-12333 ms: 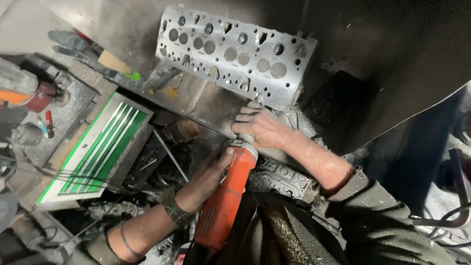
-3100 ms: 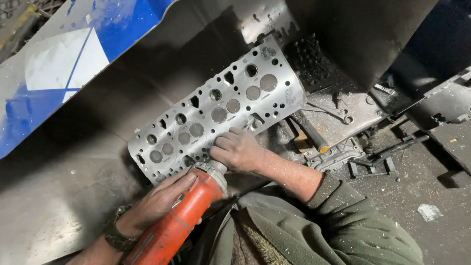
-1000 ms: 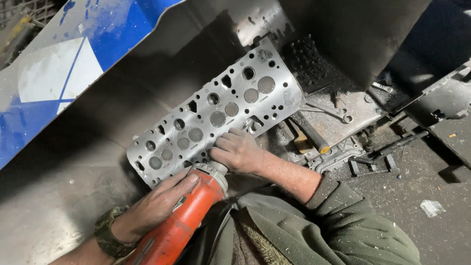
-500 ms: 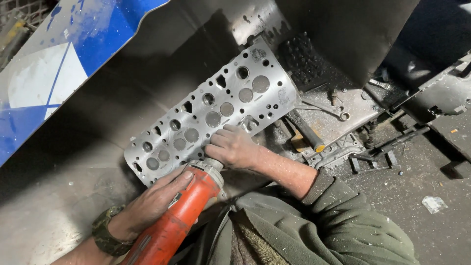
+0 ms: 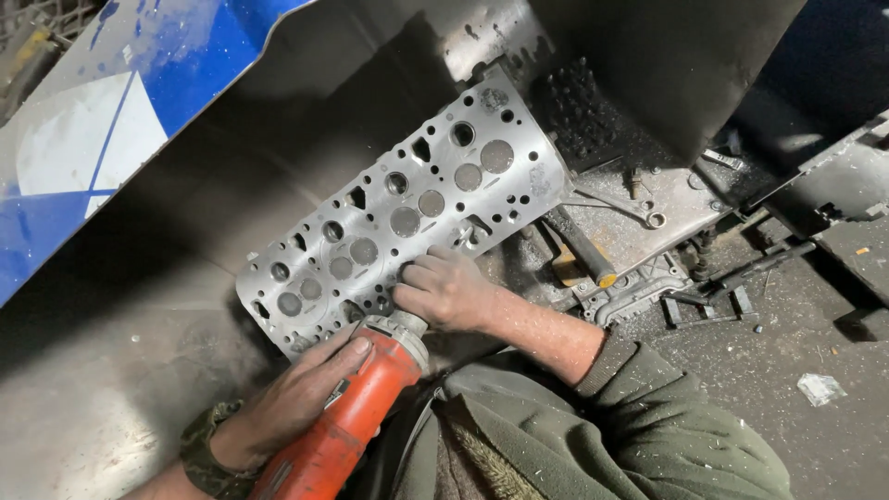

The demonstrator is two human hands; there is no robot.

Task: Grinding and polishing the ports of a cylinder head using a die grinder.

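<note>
A silvery metal cylinder head [image 5: 407, 213] with many round holes leans slanted against a dark metal sheet. My left hand [image 5: 296, 398] grips the body of an orange angle grinder [image 5: 352, 421], whose grey front end meets the lower edge of the cylinder head. My right hand [image 5: 444, 292] rests on the cylinder head beside the grinder's front, with its fingers curled shut there. What those fingers grip is hidden. A green sleeve covers my right forearm.
A blue and white panel [image 5: 111, 120] slants across the upper left. A wrench [image 5: 620, 208], a cast metal part [image 5: 639, 282] and dark brackets lie right of the cylinder head. A black metal frame [image 5: 833, 194] stands at far right. A paper scrap [image 5: 820, 389] lies on the dirty floor.
Twelve seconds ago a green and white box lay at the left; it is out of view now. Over the last second, both hands and the grinder have stayed at the cylinder head's lower edge.
</note>
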